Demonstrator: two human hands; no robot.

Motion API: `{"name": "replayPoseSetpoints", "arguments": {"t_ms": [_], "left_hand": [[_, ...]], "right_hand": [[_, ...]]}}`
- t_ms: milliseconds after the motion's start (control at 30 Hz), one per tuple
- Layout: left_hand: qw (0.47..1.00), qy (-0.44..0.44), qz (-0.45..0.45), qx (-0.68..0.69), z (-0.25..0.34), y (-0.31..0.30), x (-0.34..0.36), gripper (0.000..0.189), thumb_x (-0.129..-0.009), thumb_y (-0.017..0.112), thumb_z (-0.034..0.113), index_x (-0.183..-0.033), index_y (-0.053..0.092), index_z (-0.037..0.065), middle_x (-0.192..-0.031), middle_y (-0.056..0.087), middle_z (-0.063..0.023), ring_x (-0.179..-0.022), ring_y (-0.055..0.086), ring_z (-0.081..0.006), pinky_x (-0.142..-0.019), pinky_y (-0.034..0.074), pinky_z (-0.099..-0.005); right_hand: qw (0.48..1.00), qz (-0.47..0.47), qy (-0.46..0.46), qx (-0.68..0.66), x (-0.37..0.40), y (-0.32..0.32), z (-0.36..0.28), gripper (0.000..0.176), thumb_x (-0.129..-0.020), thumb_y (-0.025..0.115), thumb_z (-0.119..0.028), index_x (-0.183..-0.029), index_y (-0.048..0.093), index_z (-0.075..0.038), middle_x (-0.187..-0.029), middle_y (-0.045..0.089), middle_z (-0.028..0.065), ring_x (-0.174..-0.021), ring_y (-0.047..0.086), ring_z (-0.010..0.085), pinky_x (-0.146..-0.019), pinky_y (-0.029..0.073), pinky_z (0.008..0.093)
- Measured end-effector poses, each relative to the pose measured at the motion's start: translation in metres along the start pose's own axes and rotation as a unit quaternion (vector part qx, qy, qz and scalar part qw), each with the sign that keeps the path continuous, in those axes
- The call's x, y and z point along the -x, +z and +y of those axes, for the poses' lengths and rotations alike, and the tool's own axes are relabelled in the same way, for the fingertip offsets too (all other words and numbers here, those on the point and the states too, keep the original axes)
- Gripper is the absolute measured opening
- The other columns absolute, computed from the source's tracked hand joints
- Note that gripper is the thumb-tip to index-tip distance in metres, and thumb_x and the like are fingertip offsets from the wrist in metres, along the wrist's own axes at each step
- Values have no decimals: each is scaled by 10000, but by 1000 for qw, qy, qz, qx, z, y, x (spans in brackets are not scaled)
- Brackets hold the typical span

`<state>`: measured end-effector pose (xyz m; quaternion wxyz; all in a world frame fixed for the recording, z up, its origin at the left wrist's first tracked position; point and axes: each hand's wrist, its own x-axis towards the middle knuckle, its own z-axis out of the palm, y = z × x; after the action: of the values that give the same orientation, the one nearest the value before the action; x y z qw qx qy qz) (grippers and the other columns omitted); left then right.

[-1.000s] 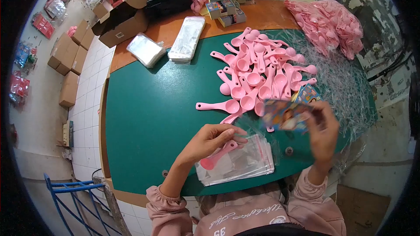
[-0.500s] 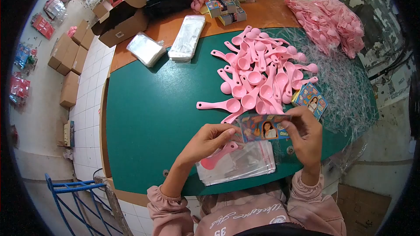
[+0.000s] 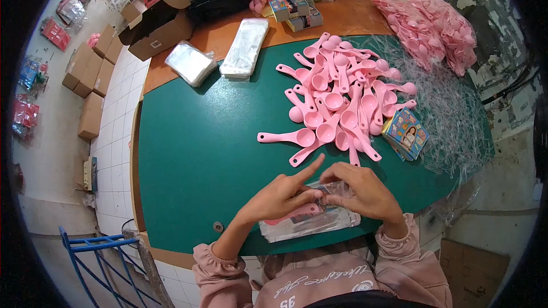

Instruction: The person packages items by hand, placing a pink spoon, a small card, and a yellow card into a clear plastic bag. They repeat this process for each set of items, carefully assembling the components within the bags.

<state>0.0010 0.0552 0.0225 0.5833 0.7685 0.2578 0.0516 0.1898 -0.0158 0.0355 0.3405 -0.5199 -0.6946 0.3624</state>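
Note:
My left hand (image 3: 282, 197) and my right hand (image 3: 365, 191) meet over a stack of clear plastic bags (image 3: 319, 226) at the front table edge. Thumb and fingers of each hand are closed on the clear bag (image 3: 335, 189) on top, while my left index finger points outward. A pink measuring spoon (image 3: 307, 210) shows through the plastic under my left hand. The printed card is mostly hidden between my hands. Just beyond them lies a heap of pink measuring spoons (image 3: 333, 102), and a stack of printed cards (image 3: 409, 131) sits to its right.
Two piles of clear bags (image 3: 244, 48) (image 3: 191, 64) lie at the back left, near an open cardboard box (image 3: 154, 40). Banded card stacks (image 3: 297, 11) stand at the back. Bagged pink spoons (image 3: 434, 31) and crumpled plastic (image 3: 451, 114) cover the right side.
My right hand has brought the printed card down and left to the bag, where it is now mostly hidden. Both hands have come together, and my left index finger has stretched out.

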Motion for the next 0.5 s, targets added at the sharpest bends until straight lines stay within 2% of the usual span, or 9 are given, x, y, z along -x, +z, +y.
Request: {"name": "replayPoseSetpoints", "arguments": {"t_ms": [33, 100, 233, 300, 333, 400, 433, 500], "left_hand": [[1000, 0, 0, 0, 2, 1, 1, 665, -870, 545, 274, -1395, 175, 103, -730, 633, -158, -581, 585, -299, -588, 440, -334], [997, -65, 29, -26, 7, 4, 2, 751, -859, 557, 282, -1406, 71, 113, -709, 629, -172, -626, 575, -375, -579, 443, -360], [999, -26, -21, -28, 10, -17, 21, 771, -834, 593, 274, -1402, 98, 114, -753, 640, -176, -692, 619, -353, -602, 474, -359], [999, -19, -27, 10, 7, -30, 33, 742, -803, 635, 204, -1381, 178, 113, -824, 648, -168, -738, 643, -317, -643, 507, -354], [999, -18, -28, 8, 3, -30, 35, 742, -803, 635, 204, -1381, 178, 113, -824, 648, -168, -738, 643, -317, -643, 507, -354], [998, 14, 39, 46, -8, -26, 39, 793, -741, 701, 125, -1372, 222, 88, -853, 650, -137, -770, 633, -188, -658, 505, -307], [998, 13, 40, 46, -8, -25, 41, 793, -741, 701, 125, -1372, 222, 88, -853, 650, -137, -770, 633, -188, -658, 505, -307], [994, -39, 61, 81, -1, -21, 43, 724, -759, 676, 89, -1354, 263, 80, -913, 638, -132, -819, 620, -181, -733, 513, -318]], "right_hand": [[1000, 0, 0, 0, 0, 1, 1, 171, -737, 652, -89, -831, 544, 4, -756, 564, 113, -690, 580, 221, -614, 456, 302], [998, -59, 16, -31, 3, 0, 3, 183, -725, 668, -99, -780, 536, 15, -767, 584, 120, -675, 574, 212, -621, 457, 290], [991, -27, 86, -95, 10, -9, 4, 174, -724, 678, -94, -804, 577, 22, -756, 601, 98, -675, 562, 162, -634, 450, 275], [971, 5, 184, -149, 15, -18, 9, 187, -728, 683, -84, -865, 612, 21, -744, 609, 58, -681, 542, 95, -615, 439, 248], [972, 6, 184, -150, 16, -18, 9, 187, -728, 683, -84, -865, 612, 21, -744, 609, 58, -681, 542, 95, -615, 439, 248], [939, 24, 145, -310, 16, -16, 9, 185, -730, 688, -83, -872, 628, 19, -718, 594, 26, -664, 517, 59, -570, 422, 227], [939, 22, 145, -311, 15, -18, 5, 185, -730, 688, -83, -872, 628, 19, -718, 594, 26, -664, 517, 59, -570, 422, 227], [939, -25, 210, -271, 14, -23, -6, 149, -728, 692, -82, -815, 619, 14, -713, 587, 12, -665, 511, 50, -563, 417, 218]]}}
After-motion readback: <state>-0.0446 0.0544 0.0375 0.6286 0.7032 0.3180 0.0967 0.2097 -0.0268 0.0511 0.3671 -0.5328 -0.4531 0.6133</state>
